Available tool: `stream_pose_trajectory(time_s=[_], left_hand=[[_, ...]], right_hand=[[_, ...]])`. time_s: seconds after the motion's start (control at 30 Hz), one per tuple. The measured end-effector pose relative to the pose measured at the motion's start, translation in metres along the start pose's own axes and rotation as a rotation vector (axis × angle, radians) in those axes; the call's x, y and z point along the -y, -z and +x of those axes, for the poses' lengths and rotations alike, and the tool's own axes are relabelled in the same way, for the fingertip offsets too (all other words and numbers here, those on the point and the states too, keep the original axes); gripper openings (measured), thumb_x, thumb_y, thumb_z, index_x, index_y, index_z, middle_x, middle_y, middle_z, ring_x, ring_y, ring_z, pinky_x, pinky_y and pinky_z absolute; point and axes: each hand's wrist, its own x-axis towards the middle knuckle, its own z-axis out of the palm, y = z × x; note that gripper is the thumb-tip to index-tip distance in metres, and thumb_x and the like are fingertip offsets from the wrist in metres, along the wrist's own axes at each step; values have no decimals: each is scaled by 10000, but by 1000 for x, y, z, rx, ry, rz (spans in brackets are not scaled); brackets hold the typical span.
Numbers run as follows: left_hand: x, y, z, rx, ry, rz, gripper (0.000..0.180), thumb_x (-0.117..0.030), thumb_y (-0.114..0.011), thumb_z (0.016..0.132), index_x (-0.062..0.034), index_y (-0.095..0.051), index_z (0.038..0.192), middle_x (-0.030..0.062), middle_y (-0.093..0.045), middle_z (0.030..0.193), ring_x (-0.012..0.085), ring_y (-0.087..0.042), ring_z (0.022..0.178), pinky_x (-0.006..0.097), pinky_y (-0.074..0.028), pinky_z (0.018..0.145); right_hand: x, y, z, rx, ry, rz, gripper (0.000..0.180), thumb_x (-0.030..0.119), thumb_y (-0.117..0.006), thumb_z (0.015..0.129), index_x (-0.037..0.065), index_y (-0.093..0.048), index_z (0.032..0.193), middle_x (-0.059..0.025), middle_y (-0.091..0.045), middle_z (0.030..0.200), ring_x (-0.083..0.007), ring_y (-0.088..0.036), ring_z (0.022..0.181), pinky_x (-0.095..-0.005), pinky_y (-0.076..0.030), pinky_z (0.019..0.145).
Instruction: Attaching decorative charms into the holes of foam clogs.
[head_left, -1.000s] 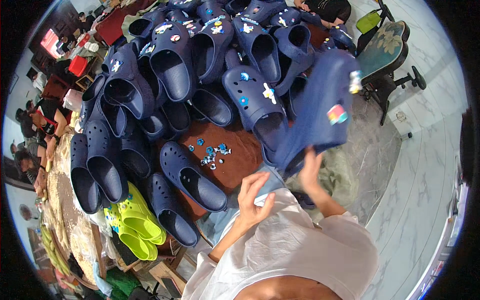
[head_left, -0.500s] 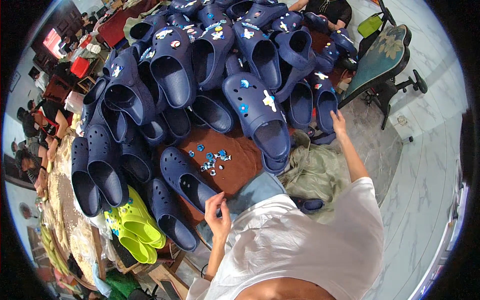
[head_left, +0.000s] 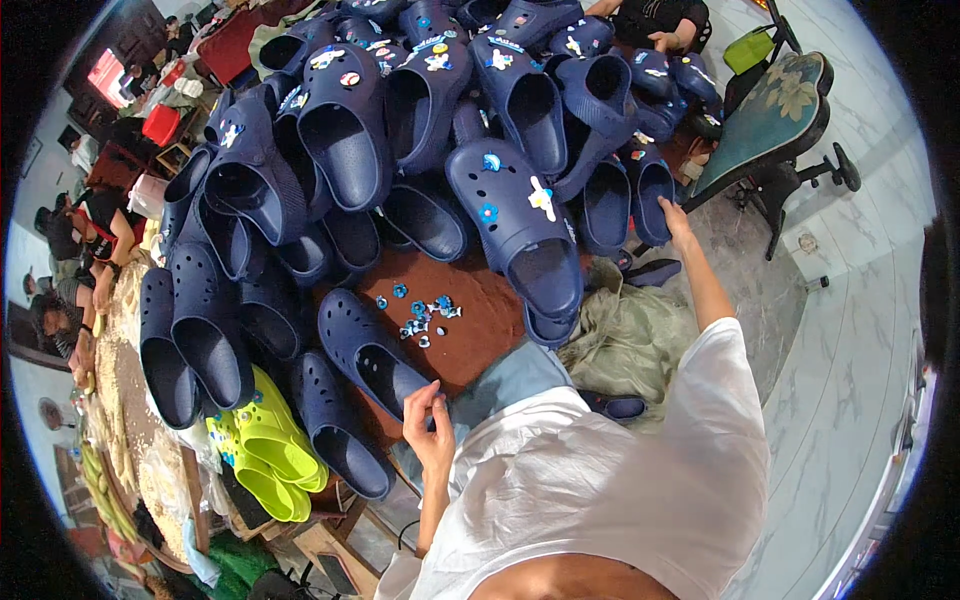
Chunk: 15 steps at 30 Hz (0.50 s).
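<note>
My right hand [head_left: 674,216] reaches out to the right side of the pile, its fingers at the heel of a navy clog [head_left: 655,190] that has small charms on its toe. Close to my body, my left hand [head_left: 428,420] is closed with fingertips pinched together; whatever they hold, if anything, is too small to name. Beside it a plain navy clog [head_left: 375,350] lies on the brown cloth [head_left: 480,290]. Several small blue and white shoe charms [head_left: 430,315] are scattered there. A larger navy clog with charms [head_left: 515,225] stands between my hands.
Navy clogs [head_left: 345,130] are heaped across the far side. Lime-green clogs [head_left: 275,450] sit at the lower left. A swivel chair [head_left: 765,130] stands at the right, near a crumpled greenish sheet [head_left: 630,330]. Other people work at the far left and behind the pile.
My right hand has moved slightly away from me, up to the clog's heel. A dark clog below it shows more. My left hand has barely shifted and stays pinched.
</note>
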Motion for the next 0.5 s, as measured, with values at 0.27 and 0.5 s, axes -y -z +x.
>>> stream_pose_trajectory(time_s=[0.27, 0.5], left_hand=[[-6, 1, 2, -19, 43, -24, 211, 30, -526, 885, 3, -654, 1051, 95, -602, 968, 142, -581, 824, 256, -494, 747], [-2, 1, 5, -10, 49, -20, 214, 35, -509, 890, 11, -653, 1046, 106, -609, 980, 147, -598, 815, 255, -507, 745]], right_hand=[[36, -2, -59, 226, -204, 481, 576, 467, -586, 866, 7, -541, 1209, -103, -612, 1178, -219, -572, 1060, -381, -441, 911], [48, -6, -99, 86, -221, 387, 497, 402, -551, 897, 43, -520, 1240, -90, -610, 1183, -223, -593, 1051, -367, -459, 922]])
